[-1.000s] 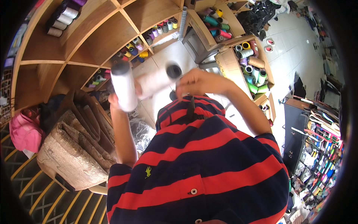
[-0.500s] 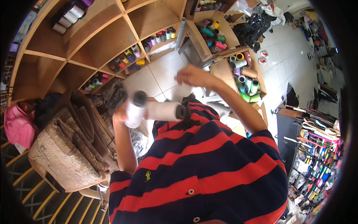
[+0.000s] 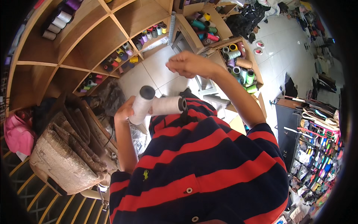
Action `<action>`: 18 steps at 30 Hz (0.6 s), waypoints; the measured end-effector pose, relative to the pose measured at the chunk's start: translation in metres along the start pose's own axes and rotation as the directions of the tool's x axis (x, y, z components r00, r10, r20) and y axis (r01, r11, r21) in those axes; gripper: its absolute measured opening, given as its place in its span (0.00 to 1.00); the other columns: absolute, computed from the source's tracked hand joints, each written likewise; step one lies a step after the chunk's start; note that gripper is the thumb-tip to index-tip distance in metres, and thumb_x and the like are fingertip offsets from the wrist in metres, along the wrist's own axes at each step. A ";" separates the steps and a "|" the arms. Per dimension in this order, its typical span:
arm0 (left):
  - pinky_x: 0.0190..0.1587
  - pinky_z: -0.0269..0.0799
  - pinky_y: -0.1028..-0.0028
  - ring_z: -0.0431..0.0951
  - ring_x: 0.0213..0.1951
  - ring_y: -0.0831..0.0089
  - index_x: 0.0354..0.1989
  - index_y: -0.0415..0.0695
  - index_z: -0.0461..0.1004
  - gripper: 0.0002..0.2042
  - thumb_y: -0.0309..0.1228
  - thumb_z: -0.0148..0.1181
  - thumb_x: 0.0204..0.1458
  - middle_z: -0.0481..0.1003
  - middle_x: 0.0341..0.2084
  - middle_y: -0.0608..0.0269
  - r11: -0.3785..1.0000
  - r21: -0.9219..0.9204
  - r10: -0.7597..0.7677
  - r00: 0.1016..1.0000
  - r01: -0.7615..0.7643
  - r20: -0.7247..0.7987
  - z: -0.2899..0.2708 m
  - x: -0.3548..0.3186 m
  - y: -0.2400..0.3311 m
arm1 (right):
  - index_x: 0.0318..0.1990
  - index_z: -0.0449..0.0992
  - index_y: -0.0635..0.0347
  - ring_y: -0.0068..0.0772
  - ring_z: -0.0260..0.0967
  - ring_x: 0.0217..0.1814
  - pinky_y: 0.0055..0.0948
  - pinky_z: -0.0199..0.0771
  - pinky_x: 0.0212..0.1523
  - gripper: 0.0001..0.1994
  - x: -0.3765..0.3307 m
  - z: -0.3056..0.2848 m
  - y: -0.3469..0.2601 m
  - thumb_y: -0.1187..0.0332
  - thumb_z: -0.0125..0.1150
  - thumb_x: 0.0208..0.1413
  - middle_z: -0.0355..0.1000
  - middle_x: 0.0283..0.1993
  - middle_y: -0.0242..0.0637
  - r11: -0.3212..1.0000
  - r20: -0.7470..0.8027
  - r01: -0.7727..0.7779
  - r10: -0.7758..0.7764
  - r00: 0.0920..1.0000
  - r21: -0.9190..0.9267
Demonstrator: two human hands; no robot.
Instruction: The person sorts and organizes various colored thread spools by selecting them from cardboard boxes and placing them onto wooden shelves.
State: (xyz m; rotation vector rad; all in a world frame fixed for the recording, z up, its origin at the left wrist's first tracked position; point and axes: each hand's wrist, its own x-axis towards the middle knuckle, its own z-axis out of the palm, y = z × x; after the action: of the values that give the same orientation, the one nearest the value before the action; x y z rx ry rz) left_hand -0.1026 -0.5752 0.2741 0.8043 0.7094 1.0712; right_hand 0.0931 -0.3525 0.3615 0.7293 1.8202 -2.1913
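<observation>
My left hand point(image 3: 125, 109) is wrapped round two spools of white thread in front of my chest. One white thread spool point(image 3: 143, 102) stands tilted with its dark end up. The other white spool point(image 3: 166, 106) lies crosswise beside it, its black core end pointing right. Part of the left hand's fingers is hidden behind the spools. Higher and to the right, my right hand point(image 3: 188, 64) is raised apart from the spools with its fingers pinched together. Whatever is between those fingertips, if anything, is too small to make out.
A wooden cubby shelf point(image 3: 71, 65) with rows of coloured thread spools curves along the left. Open boxes of thread spools point(image 3: 241, 63) stand beyond my right arm. A brown patterned material point(image 3: 63, 156) is draped at lower left. A dark cabinet point(image 3: 287, 128) is at right.
The spools in my left hand have tipped slightly and come to rest from a blur. My right hand has risen a little and shifted left, fingers still pinched. The whole view has shifted slightly.
</observation>
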 end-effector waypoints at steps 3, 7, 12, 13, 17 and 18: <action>0.35 0.69 0.71 0.75 0.32 0.66 0.39 0.33 0.71 0.41 0.65 0.60 0.33 0.73 0.31 0.56 1.000 0.004 0.004 0.985 -0.004 -0.170 -0.009 -0.003 -0.015 | 0.28 0.73 0.60 0.13 0.50 0.17 0.19 0.49 0.18 0.14 -0.029 0.033 -0.037 0.62 0.50 0.62 0.56 0.16 0.22 0.982 0.037 0.165 -0.162 0.986 -0.093; 0.30 0.68 0.69 0.74 0.29 0.63 0.37 0.35 0.71 0.40 0.66 0.58 0.33 0.72 0.27 0.56 0.989 -0.093 0.069 0.915 -0.115 -0.398 0.005 0.010 0.000 | 0.32 0.76 0.64 0.18 0.67 0.34 0.22 0.66 0.38 0.09 -0.050 0.057 -0.003 0.68 0.54 0.59 0.74 0.29 0.30 0.960 0.260 0.213 -0.161 0.952 -0.185; 0.32 0.68 0.69 0.74 0.30 0.64 0.41 0.34 0.70 0.42 0.66 0.60 0.31 0.73 0.28 0.54 0.972 -0.178 0.128 0.980 -0.155 -0.152 -0.009 -0.002 -0.008 | 0.34 0.77 0.64 0.24 0.70 0.37 0.25 0.69 0.40 0.08 0.000 0.009 0.056 0.70 0.52 0.54 0.76 0.33 0.33 0.869 -0.023 0.142 -0.174 0.984 -0.473; 0.32 0.69 0.69 0.75 0.30 0.64 0.42 0.33 0.69 0.43 0.66 0.60 0.31 0.73 0.29 0.54 0.983 -0.131 0.104 0.973 -0.132 -0.207 -0.008 -0.004 -0.019 | 0.32 0.77 0.64 0.22 0.69 0.34 0.23 0.68 0.36 0.09 0.013 -0.002 0.057 0.68 0.53 0.56 0.75 0.33 0.34 0.873 -0.055 0.196 -0.246 0.968 -0.446; 0.34 0.69 0.71 0.75 0.31 0.67 0.42 0.33 0.70 0.42 0.66 0.58 0.34 0.74 0.30 0.53 0.996 -0.056 0.059 0.983 -0.070 -0.171 -0.008 0.005 -0.013 | 0.30 0.76 0.62 0.17 0.62 0.24 0.21 0.60 0.25 0.09 -0.002 0.024 -0.027 0.66 0.56 0.57 0.71 0.23 0.28 0.878 -0.092 0.220 -0.284 0.955 -0.425; 0.34 0.69 0.72 0.75 0.31 0.67 0.42 0.34 0.70 0.41 0.66 0.57 0.35 0.73 0.29 0.53 0.994 -0.082 0.048 0.976 -0.067 -0.211 -0.003 0.008 -0.007 | 0.30 0.76 0.62 0.17 0.62 0.24 0.22 0.60 0.24 0.08 -0.011 0.036 -0.036 0.67 0.56 0.56 0.70 0.22 0.27 0.859 -0.045 0.263 -0.314 0.948 -0.438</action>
State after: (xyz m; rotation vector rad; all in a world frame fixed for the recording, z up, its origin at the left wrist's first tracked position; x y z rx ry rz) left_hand -0.0994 -0.5687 0.2654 0.6453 0.8131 1.2434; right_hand 0.0777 -0.3808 0.4026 0.5197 2.5000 -1.8166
